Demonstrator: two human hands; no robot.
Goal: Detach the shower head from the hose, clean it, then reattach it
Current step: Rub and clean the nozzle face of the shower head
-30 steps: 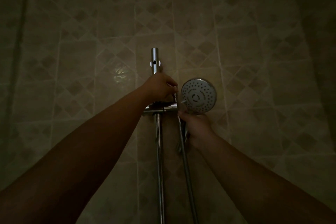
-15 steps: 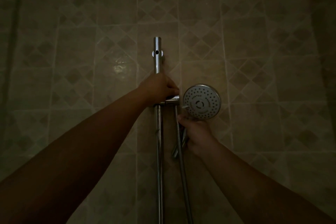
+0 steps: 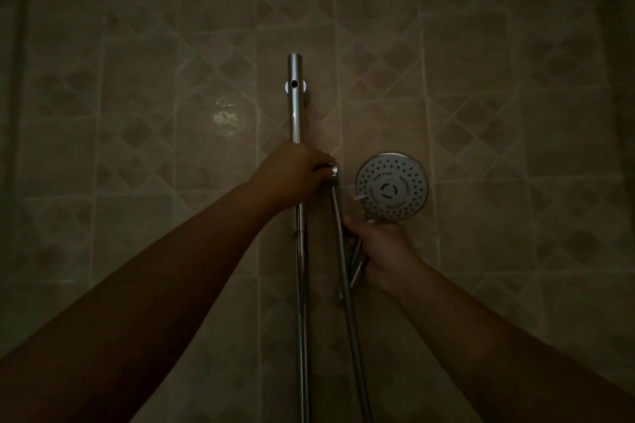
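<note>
Both arms reach up and forward toward the tiled wall [image 3: 481, 79] in dim light. The left hand [image 3: 292, 175] is curled around the holder [image 3: 332, 173] on the upright rail [image 3: 294, 106], knuckles toward us, fingers wrapped over the fitting. The right hand [image 3: 385, 251], lower and just to the right of the rail, grips the handle of the shower head [image 3: 392, 186], fingers closed round it. The round spray face looks out into the room, just right of the holder and apart from it. The hose [image 3: 343, 251] hangs down between rail and right hand, running along the wall to the bottom edge.
</note>
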